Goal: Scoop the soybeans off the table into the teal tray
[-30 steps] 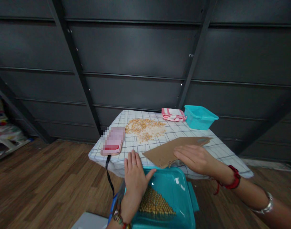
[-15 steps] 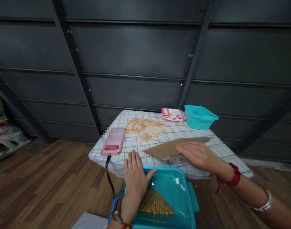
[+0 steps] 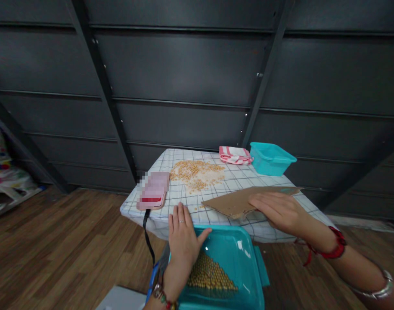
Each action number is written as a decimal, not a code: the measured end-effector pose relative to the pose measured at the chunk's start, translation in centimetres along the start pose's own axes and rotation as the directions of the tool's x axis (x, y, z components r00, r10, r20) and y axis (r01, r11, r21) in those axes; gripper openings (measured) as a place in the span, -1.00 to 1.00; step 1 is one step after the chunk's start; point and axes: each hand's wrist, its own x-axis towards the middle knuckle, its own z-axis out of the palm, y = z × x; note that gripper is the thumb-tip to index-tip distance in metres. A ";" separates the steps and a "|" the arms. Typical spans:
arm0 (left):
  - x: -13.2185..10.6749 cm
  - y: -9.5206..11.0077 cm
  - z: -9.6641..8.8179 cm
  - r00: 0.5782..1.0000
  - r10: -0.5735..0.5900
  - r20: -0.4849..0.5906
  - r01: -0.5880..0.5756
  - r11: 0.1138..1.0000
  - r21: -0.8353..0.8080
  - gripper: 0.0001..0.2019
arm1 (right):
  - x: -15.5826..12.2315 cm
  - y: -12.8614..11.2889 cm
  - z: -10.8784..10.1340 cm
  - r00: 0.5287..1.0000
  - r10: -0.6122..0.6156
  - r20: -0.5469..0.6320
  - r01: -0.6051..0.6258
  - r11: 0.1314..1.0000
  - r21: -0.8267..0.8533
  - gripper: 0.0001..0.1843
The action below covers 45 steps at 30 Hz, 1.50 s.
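My right hand point(image 3: 279, 211) is closed on a flat piece of brown cardboard point(image 3: 231, 202), which it holds tilted over the near right part of the table. Fingers stretched out, my left hand point(image 3: 184, 234) lies across the rim and left side of a teal plastic tub point(image 3: 238, 247) below the table edge. Yellow soybeans point(image 3: 212, 273) are gathered in the tub's lower left, partly covered by that hand. More soybeans point(image 3: 187, 170), mixed with pale grains point(image 3: 209, 175), are spread on the checked tablecloth point(image 3: 180, 155). A few loose beans lie near the cardboard's left tip.
A pink phone-like item point(image 3: 155, 185), partly blurred out, lies at the table's left with a black strap point(image 3: 147, 234) hanging down. At the back right are a folded red-and-white cloth point(image 3: 234, 155) and a turquoise basin point(image 3: 271, 161). A dark panelled wall point(image 3: 184, 64) stands behind.
My right hand has moved a little to the right with the cardboard, uncovering a few beans near its tip. My left hand has stayed at the tub.
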 end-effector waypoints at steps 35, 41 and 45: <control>-0.1 0.1 0.1 0.997 -0.034 0.073 0.038 0.998 -0.052 -0.06 | 0.8 0.0 -0.2 0.994 -0.074 0.079 0.078 0.996 -0.041 -0.70; 0.0 0.2 0.0 0.997 -0.029 0.071 0.033 0.998 -0.060 -0.06 | 0.6 0.2 -0.4 0.994 -0.074 0.083 0.078 0.996 -0.048 -0.72; 0.1 0.2 0.0 0.997 -0.042 0.067 0.046 0.997 -0.061 -0.06 | 0.6 0.1 -0.7 0.988 -0.087 0.128 0.094 0.994 -0.048 -0.69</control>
